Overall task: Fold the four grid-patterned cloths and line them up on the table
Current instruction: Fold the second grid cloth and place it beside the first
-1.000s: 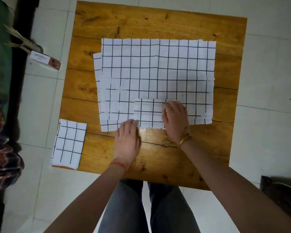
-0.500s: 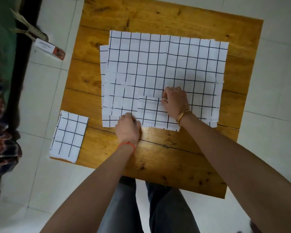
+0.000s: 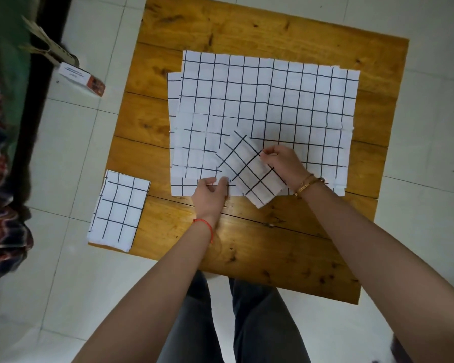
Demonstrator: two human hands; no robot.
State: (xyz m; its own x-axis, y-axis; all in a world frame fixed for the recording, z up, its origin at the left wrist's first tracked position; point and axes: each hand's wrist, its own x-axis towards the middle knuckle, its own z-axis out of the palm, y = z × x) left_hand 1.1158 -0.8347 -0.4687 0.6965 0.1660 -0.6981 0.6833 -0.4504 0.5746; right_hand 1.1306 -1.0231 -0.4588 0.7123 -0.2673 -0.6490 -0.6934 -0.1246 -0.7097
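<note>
A stack of unfolded white cloths with black grid lines [image 3: 268, 106] lies spread over the middle of the wooden table [image 3: 247, 30]. On its near edge a small folded grid cloth [image 3: 249, 170] sits turned diagonally. My right hand [image 3: 281, 162] pinches its right edge. My left hand [image 3: 210, 195] pinches its left corner at the stack's near edge. Another folded grid cloth [image 3: 118, 210] lies flat at the table's near-left corner, overhanging the edge a little.
A small cardboard box [image 3: 81, 78] lies on the tiled floor left of the table. A person in a plaid sleeve [image 3: 0, 179] stands at the far left. My legs are under the table's near edge.
The folded cloth was lying square under my flat hands; both hands now pinch it and it has turned diagonal. The camera view has shifted slightly.
</note>
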